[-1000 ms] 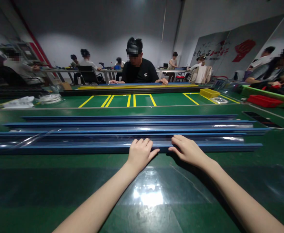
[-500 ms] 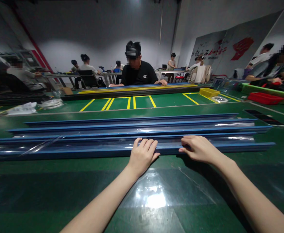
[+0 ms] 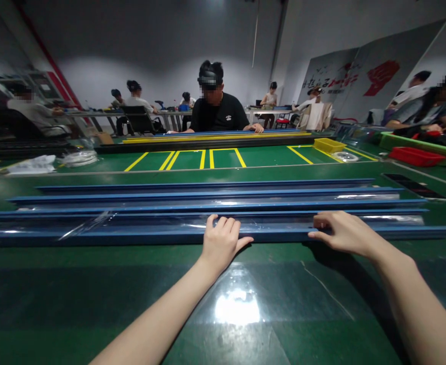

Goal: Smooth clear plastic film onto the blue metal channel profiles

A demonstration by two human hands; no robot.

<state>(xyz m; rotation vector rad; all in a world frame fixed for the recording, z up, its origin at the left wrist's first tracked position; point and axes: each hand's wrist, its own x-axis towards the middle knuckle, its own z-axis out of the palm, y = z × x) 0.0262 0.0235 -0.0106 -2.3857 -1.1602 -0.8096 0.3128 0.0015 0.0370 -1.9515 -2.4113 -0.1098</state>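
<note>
Lengthwise across the bench before me lies a long blue channel strip (image 3: 276,236), its trough lined with clear plastic film (image 3: 177,223). My left hand (image 3: 223,238) is bent over its near wall, fingers inside the trough and thumb stretched along the outside. Farther right, my right hand (image 3: 339,230) pinches the same wall between thumb and curled fingers; the fingertips are partly hidden. A diagonal crease shows in the film left of my hands. Behind lie a second blue channel strip (image 3: 162,208) and a third blue strip (image 3: 207,186), parallel to the first.
Clear film (image 3: 131,299) lies flat on the green bench (image 3: 192,350) nearest me. A phone (image 3: 415,186) is at right, near a yellow bin (image 3: 329,146) and a red tray (image 3: 416,156). Across the bench sits a co-worker (image 3: 220,114) behind long strips.
The nearest blue channel strip has slid to the right along with my right hand, and the film crease has shifted with it. My left hand has stayed nearly in place, its thumb stretched farther out.
</note>
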